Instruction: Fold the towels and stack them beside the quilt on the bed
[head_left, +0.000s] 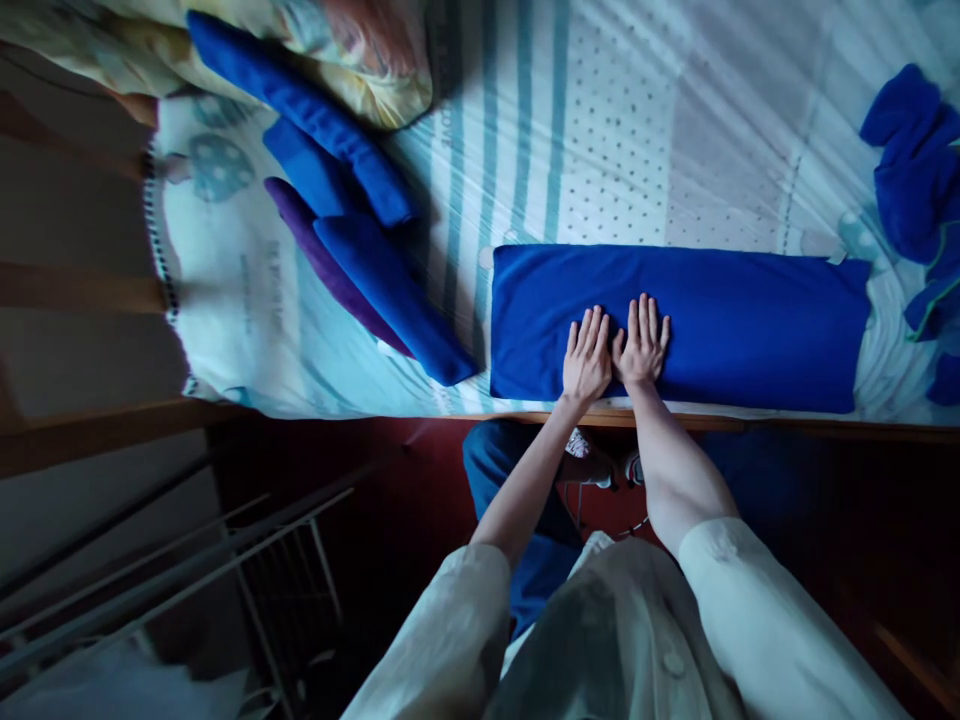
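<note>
A blue cloth (pixel 750 325), folded into a long rectangle, lies flat along the near edge of the bed. On its left part rests my left hand (pixel 587 355), palm down with the fingers stretched out and nothing held. Close beside it on the right, my right hand (pixel 642 342) lies flat on the same cloth, fingers extended. A small pale tag (pixel 837 257) shows at the cloth's top right edge.
Rolled blue cloths (pixel 390 300) and a purple one (pixel 330 265) lie on the patterned bed sheet (pixel 615 130) at left, near a pillow (pixel 217 250) and a floral bundle (pixel 360 60). Crumpled blue cloth (pixel 911 165) is at far right. A metal rack (pixel 289 590) stands lower left.
</note>
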